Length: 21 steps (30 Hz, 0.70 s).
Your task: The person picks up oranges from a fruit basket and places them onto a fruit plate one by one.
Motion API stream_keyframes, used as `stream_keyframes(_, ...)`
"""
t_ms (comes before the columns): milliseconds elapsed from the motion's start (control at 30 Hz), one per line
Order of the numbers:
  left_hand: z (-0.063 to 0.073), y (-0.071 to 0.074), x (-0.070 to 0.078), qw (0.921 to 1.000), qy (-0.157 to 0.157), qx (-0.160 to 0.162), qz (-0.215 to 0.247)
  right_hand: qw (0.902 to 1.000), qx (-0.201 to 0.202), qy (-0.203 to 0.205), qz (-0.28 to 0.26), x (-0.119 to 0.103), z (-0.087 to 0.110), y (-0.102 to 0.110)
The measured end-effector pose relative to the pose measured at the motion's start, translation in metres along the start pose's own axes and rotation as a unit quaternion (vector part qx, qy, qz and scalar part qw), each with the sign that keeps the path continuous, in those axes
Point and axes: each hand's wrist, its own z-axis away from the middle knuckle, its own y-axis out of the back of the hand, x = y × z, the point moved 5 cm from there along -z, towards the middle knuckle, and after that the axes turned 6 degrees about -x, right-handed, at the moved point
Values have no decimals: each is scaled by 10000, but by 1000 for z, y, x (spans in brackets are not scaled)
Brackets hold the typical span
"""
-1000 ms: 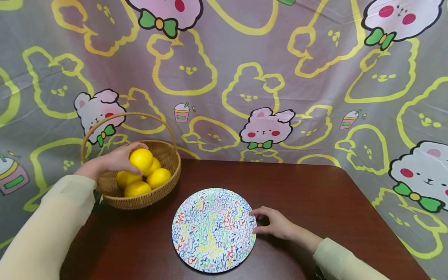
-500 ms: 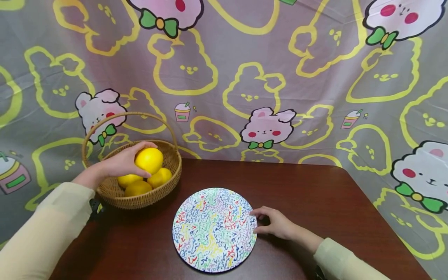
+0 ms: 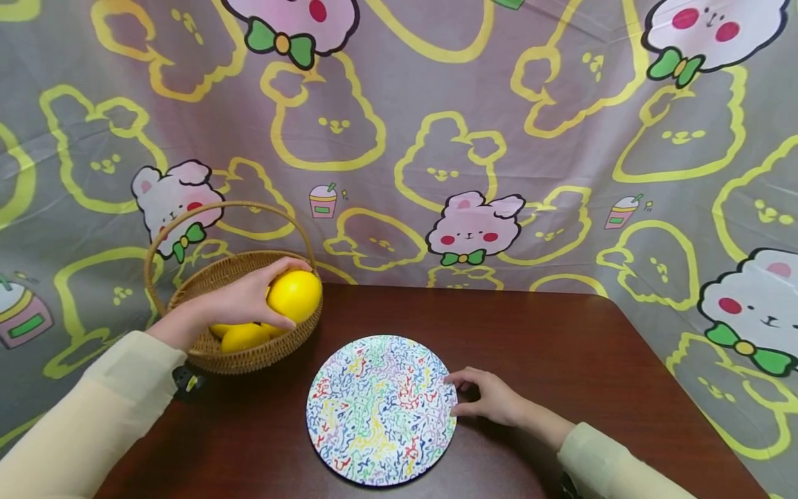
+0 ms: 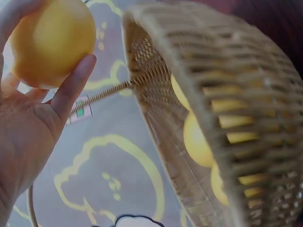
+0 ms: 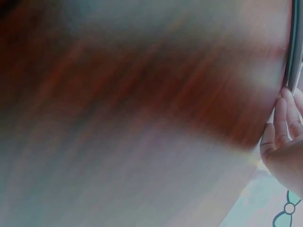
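My left hand point(image 3: 240, 303) holds a yellow citrus fruit point(image 3: 296, 296) between fingers and thumb, over the right rim of a wicker basket point(image 3: 258, 360). In the left wrist view the held fruit point(image 4: 52, 45) sits beyond the rim, its skin smooth. Several more yellow fruits point(image 3: 244, 338) lie inside, partly hidden by the hand. My right hand point(image 3: 492, 400) rests with thumb and fingertips at the right edge of a flat round plate point(image 3: 382, 409) covered in multicoloured squiggles. From the right wrist view, the fingers point(image 5: 280, 116) appear fairly straight against the plate's dark edge.
The dark brown table point(image 3: 530, 333) carries the basket at the back left and the plate in the front middle. A tall arched handle point(image 3: 249, 203) rises over the basket. Behind hangs a grey curtain point(image 3: 374, 180) printed with cartoon rabbits.
My left hand has carried the held fruit rightward, from above the other fruits to the basket's right rim. The right hand and the plate have stayed in place.
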Motion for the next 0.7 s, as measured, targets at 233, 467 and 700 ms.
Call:
stream_keyframes(233,-9,-10,19,9995,-259,-140,94,10000,15,71,10,0,0,1)
stream_keyframes(467,-19,-21,30,9981,-525,-288,128,10000,-37,-37,-33,0,-1,2)
stream_keyframes(700,-30,-34,37,9963,-747,-407,136,9999,-89,-53,-60,1,0,1)
